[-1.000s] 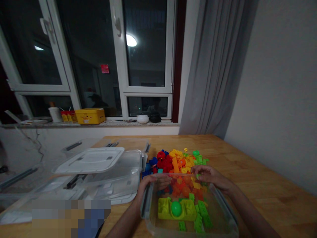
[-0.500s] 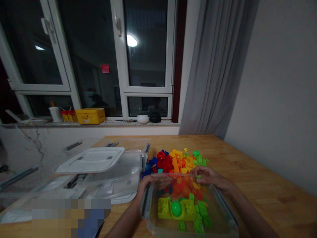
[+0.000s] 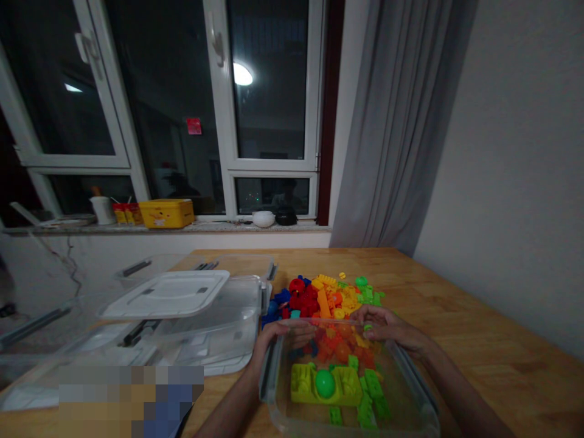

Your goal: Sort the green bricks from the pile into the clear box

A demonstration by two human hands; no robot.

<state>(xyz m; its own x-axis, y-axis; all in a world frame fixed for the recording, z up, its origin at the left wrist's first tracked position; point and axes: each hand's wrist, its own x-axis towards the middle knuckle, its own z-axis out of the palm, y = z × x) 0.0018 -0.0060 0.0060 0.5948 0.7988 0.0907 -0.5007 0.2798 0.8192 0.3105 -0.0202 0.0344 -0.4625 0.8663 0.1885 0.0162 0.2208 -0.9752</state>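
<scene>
A clear plastic bin [image 3: 413, 395] sits at the near edge of the wooden table, holding green toy blocks and a green ball on a yellow-green block [image 3: 325, 384]. My left hand [image 3: 278, 336] curls over the bin's far left rim. My right hand [image 3: 387, 326] curls over its far right rim. Just beyond the bin lies a pile of red, orange, yellow, green and blue toy blocks [image 3: 326, 296], some seen through the bin's far wall.
Several clear bins and a white lid [image 3: 166, 294] are stacked on the left of the table [image 3: 479, 328]. A yellow box [image 3: 166, 213], a cup and small bowls stand on the windowsill. A grey curtain and wall close the right side.
</scene>
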